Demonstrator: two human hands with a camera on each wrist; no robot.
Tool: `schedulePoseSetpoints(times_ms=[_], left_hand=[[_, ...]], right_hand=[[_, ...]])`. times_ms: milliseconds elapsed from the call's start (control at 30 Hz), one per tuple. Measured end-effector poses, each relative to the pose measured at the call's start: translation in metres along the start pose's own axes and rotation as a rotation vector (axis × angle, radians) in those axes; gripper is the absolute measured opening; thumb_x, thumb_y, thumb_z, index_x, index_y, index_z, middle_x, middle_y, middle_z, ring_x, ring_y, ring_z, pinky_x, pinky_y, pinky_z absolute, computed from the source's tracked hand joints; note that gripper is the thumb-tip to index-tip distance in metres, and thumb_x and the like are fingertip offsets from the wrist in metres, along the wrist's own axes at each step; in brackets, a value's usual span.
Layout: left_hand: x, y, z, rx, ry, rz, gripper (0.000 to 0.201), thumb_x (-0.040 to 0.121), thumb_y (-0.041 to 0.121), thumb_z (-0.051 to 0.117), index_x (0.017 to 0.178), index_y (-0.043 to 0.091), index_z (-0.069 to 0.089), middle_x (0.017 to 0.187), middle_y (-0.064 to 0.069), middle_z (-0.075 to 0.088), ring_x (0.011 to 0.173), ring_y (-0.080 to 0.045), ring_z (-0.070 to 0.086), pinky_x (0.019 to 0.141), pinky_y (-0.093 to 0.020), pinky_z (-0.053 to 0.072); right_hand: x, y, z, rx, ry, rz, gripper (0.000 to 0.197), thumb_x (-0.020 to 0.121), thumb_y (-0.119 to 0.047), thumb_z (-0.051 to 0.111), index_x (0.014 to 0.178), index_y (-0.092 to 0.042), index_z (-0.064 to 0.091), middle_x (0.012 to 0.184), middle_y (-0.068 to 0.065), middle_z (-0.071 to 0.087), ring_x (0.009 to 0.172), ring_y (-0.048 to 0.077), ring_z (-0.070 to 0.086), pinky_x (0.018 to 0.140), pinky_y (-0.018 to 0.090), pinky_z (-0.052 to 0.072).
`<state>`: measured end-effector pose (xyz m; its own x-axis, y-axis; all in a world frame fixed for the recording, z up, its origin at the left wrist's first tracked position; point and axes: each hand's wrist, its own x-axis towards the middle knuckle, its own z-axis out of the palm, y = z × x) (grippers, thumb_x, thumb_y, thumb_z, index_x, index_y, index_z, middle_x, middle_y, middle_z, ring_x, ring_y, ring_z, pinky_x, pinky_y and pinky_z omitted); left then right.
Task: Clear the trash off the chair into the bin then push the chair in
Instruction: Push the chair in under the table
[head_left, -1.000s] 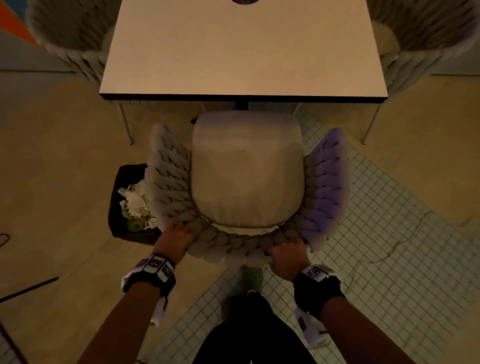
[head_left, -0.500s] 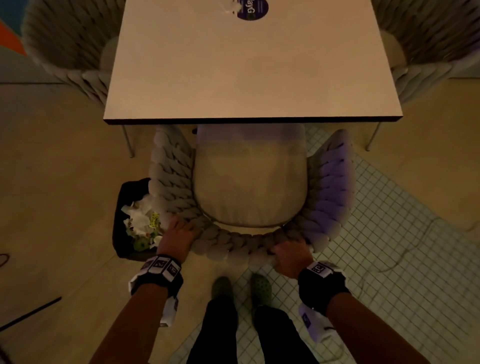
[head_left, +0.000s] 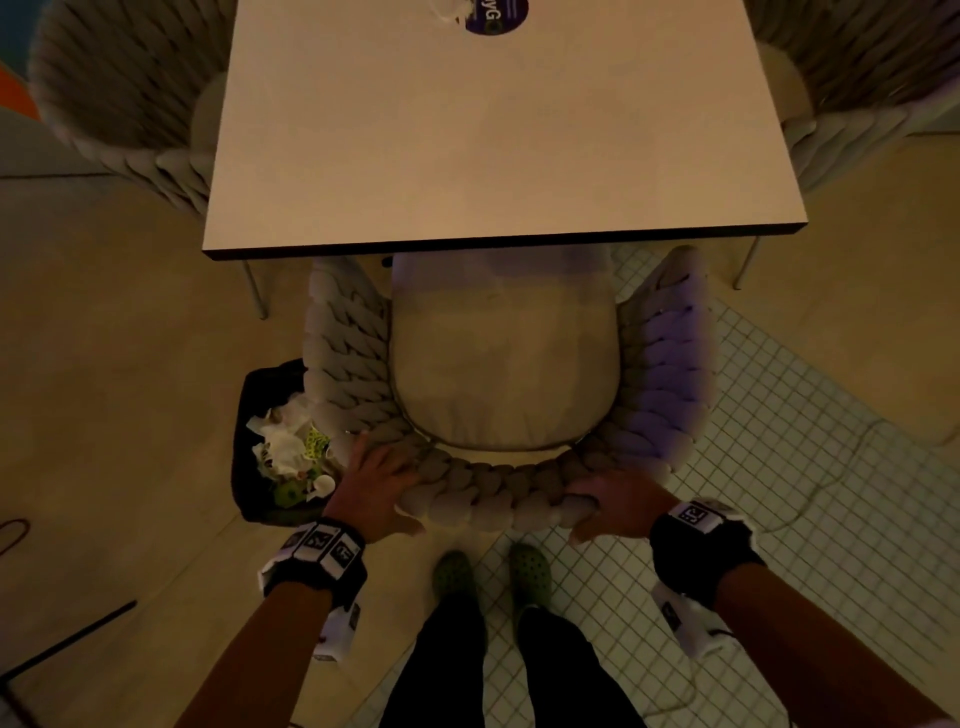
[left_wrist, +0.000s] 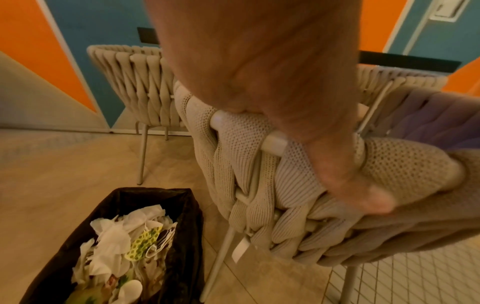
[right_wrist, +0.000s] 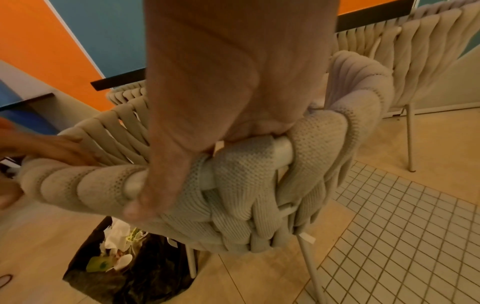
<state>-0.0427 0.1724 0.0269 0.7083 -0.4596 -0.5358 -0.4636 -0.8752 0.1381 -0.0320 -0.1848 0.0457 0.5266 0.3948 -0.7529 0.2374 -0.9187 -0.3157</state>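
The beige woven chair (head_left: 504, 364) stands in front of me, the front of its bare seat cushion under the edge of the pale table (head_left: 493, 130). My left hand (head_left: 376, 480) holds the left of the backrest rim, fingers over the top and thumb behind, as the left wrist view shows (left_wrist: 259, 61). My right hand (head_left: 615, 501) grips the right of the rim (right_wrist: 246, 185) the same way. A black-lined bin (head_left: 254, 395) sits on the floor against the chair's left side, filled with crumpled white paper and wrappers (head_left: 283, 447), also seen in the left wrist view (left_wrist: 114, 236).
Two more woven chairs stand at the table's far left (head_left: 119, 88) and far right (head_left: 857, 78). Thin table legs (head_left: 254, 291) flank the chair. My feet in green clogs (head_left: 454, 571) are just behind it. A dark cable (head_left: 67, 639) lies on the floor at the left.
The chair has slid forward, so the front of its seat now lies under the table edge. I have stepped forward with it, both hands staying on the backrest.
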Motion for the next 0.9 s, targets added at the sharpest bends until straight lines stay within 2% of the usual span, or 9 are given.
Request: schedulePoseSetpoints(times_ms=[67,133,233,367,467,567,633,733,900], left_hand=[[0.001,0.003,-0.001,-0.096,0.024,0.016,0.088,0.058,0.093,0.029,0.109,0.035,0.070,0.114,0.003,0.069,0.111,-0.032,0.061,0.111,-0.046,-0.001],[0.002,0.003,-0.001,-0.134,0.054,0.009,0.085,0.058,0.092,0.035,0.114,0.036,0.067,0.115,0.005,0.069,0.113,-0.031,0.059,0.110,-0.045,-0.001],[0.003,0.000,0.000,-0.134,0.036,0.021,0.074,0.058,0.088,0.043,0.108,0.039,0.069,0.103,0.011,0.070,0.107,-0.021,0.056,0.110,-0.039,-0.002],[0.004,0.002,0.001,-0.165,0.079,0.020,0.072,0.058,0.089,0.042,0.104,0.040,0.070,0.100,0.014,0.071,0.105,-0.013,0.043,0.111,-0.036,-0.005],[0.005,0.003,0.000,-0.173,0.135,0.027,0.071,0.056,0.087,0.044,0.101,0.040,0.071,0.096,0.014,0.071,0.103,-0.013,0.042,0.109,-0.036,-0.002],[0.005,0.006,-0.002,-0.163,0.153,0.013,0.070,0.055,0.088,0.044,0.100,0.041,0.070,0.094,0.016,0.069,0.099,-0.013,0.049,0.104,-0.037,0.011],[0.005,0.007,-0.003,-0.154,0.166,0.007,0.070,0.056,0.087,0.044,0.098,0.040,0.071,0.091,0.016,0.069,0.097,-0.011,0.046,0.100,-0.038,0.016],[0.002,0.009,-0.002,-0.139,0.154,0.002,0.070,0.058,0.087,0.041,0.096,0.039,0.072,0.090,0.016,0.070,0.096,-0.010,0.039,0.103,-0.033,0.009],[-0.004,0.013,-0.004,-0.155,0.123,-0.014,0.072,0.062,0.088,0.032,0.090,0.037,0.074,0.089,0.014,0.072,0.096,-0.011,0.039,0.094,-0.032,0.019]], right_hand=[[-0.003,0.005,0.001,-0.014,0.022,-0.056,0.081,0.053,-0.082,0.043,0.125,-0.045,0.050,0.128,-0.006,0.054,0.123,0.022,0.042,0.103,0.039,0.034],[-0.004,0.008,0.004,-0.036,0.056,-0.087,0.079,0.056,-0.082,0.039,0.126,-0.046,0.048,0.131,-0.009,0.053,0.124,0.021,0.042,0.104,0.039,0.033],[-0.007,0.008,0.002,-0.062,0.087,-0.102,0.079,0.058,-0.082,0.032,0.125,-0.043,0.050,0.128,-0.006,0.056,0.123,0.022,0.045,0.102,0.035,0.035],[-0.004,0.010,0.004,-0.062,0.093,-0.147,0.098,0.045,-0.097,0.019,0.119,-0.042,0.052,0.123,-0.005,0.061,0.119,0.022,0.051,0.099,0.037,0.039],[0.002,0.014,0.007,-0.072,0.110,-0.147,0.098,0.047,-0.095,0.007,0.118,-0.043,0.051,0.120,-0.007,0.061,0.117,0.022,0.050,0.097,0.037,0.040],[0.005,0.017,0.009,-0.092,0.105,-0.138,0.097,0.048,-0.097,0.010,0.116,-0.041,0.051,0.118,-0.007,0.062,0.115,0.022,0.049,0.095,0.038,0.040],[0.004,0.016,0.010,-0.104,0.118,-0.132,0.087,0.053,-0.096,0.026,0.113,-0.039,0.053,0.113,-0.006,0.064,0.114,0.022,0.049,0.093,0.037,0.041],[-0.002,0.012,0.011,-0.105,0.158,-0.097,0.053,0.071,-0.070,0.048,0.114,-0.039,0.055,0.113,-0.004,0.063,0.113,0.022,0.051,0.095,0.036,0.040],[-0.003,0.010,0.016,-0.126,0.158,-0.086,0.053,0.073,-0.066,0.047,0.119,-0.041,0.052,0.118,-0.001,0.061,0.117,0.024,0.047,0.096,0.037,0.039]])
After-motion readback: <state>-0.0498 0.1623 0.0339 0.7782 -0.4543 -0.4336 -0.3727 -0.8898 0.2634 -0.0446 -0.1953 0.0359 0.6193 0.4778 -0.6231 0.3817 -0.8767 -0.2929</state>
